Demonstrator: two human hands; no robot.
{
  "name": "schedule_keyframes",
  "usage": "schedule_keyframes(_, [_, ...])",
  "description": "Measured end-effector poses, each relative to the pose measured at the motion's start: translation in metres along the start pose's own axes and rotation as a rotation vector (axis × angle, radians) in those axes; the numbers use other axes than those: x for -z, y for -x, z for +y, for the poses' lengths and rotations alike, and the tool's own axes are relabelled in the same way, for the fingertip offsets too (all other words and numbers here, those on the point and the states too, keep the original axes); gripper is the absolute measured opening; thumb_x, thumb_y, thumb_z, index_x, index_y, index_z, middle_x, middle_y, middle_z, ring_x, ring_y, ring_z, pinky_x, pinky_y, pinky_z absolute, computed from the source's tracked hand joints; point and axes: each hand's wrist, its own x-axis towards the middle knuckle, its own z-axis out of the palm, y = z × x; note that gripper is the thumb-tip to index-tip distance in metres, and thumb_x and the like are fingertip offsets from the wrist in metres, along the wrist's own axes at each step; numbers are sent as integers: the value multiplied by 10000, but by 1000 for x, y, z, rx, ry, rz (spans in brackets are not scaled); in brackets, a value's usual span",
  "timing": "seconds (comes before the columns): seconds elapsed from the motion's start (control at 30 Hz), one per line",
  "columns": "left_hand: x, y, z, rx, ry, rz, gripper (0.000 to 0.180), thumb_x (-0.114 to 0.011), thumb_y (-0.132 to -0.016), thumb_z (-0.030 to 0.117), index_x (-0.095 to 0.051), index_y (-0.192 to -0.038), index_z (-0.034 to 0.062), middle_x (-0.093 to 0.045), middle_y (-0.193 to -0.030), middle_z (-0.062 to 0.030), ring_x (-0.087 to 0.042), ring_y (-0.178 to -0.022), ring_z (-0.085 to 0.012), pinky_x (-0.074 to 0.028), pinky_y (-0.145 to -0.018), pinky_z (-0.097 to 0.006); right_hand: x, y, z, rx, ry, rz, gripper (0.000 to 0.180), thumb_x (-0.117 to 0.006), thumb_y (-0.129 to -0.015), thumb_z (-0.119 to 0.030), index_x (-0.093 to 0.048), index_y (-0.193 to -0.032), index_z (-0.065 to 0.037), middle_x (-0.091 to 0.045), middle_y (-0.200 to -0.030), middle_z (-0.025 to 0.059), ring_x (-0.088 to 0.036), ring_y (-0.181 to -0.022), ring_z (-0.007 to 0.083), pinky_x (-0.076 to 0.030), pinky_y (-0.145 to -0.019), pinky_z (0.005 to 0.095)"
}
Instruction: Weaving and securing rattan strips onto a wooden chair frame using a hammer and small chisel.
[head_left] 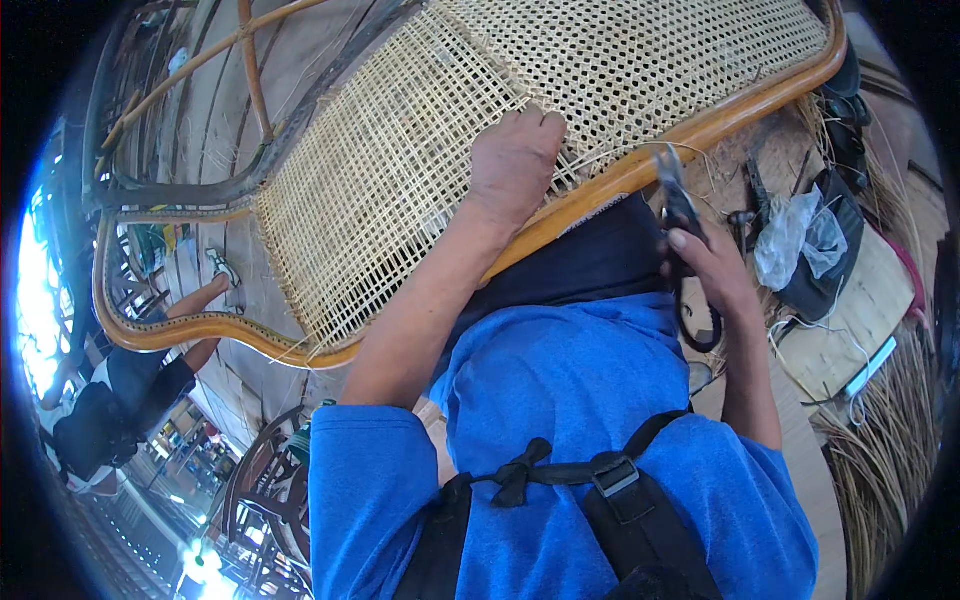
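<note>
From here I see plank floor [205, 100] beyond the curved wooden frame [600, 205], and another person [125, 420] off its left end. Dark wooden furniture [265, 490] stands past that end too; off its right end are a clear plastic bag [795, 240] and a heap of long brown strands [885, 470]. The woven cane panel [380, 170] fills the frame, beneath the left hand [517, 160], whose fingers curl near the inner edge; whether they pinch a strand I can't tell. The right hand [705, 265], just outside the frame's near rail, grips a black-handled tool [680, 205].
</note>
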Motion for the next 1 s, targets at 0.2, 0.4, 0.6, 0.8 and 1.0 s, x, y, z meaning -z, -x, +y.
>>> schedule_keyframes(0.2, [48, 45, -17, 306, 374, 132, 239, -544, -898, 133, -613, -1105, 37, -649, -961, -156, -636, -848, -304, -505, -766, -351, 58, 24, 95, 6, 862, 326, 513, -630, -814, -384, -563, -1102, 35, -625, -923, 219, -608, -899, 363, -475, -803, 418])
schedule_keyframes(0.4, [72, 131, 6, 289, 312, 50, 282, -581, -882, 192, -580, -1105, 20, -622, -993, -183, -594, -922, -347, -474, -814, -409, 10, 34, 100, -283, 1090, 537, 692, -676, -778, -446, -435, -1302, -64, -519, -1208, 212, -486, -1121, 405, -419, -916, 470])
schedule_keyframes(0.6, [44, 148, 15, 310, 109, 84, 461, -644, -816, 247, -525, -1198, 18, -586, -1096, -140, -531, -1020, -322, -405, -895, -449, -13, 26, 132, -40, 1237, 764, 643, -676, -781, -329, -411, -1317, -94, -425, -1318, 180, -388, -1215, 394, -365, -956, 502])
schedule_keyframes(0.8, [44, 148, 18, 285, 71, 105, 384, -636, -818, 252, -569, -1133, 44, -607, -1017, -121, -543, -959, -297, -372, -888, -435, -24, -22, 111, 311, 957, 598, 272, -544, -827, -99, -523, -1088, -28, -574, -958, 234, -550, -909, 428, -455, -763, 462])
schedule_keyframes(1.0, [35, 96, -13, 262, 284, 172, 169, -621, -815, 167, -646, -946, 63, -630, -833, -109, -591, -802, -281, -472, -726, -407, -10, -11, 92, 384, 720, 668, 191, -555, -897, -187, -560, -980, -15, -585, -887, 199, -576, -833, 360, -456, -745, 394])
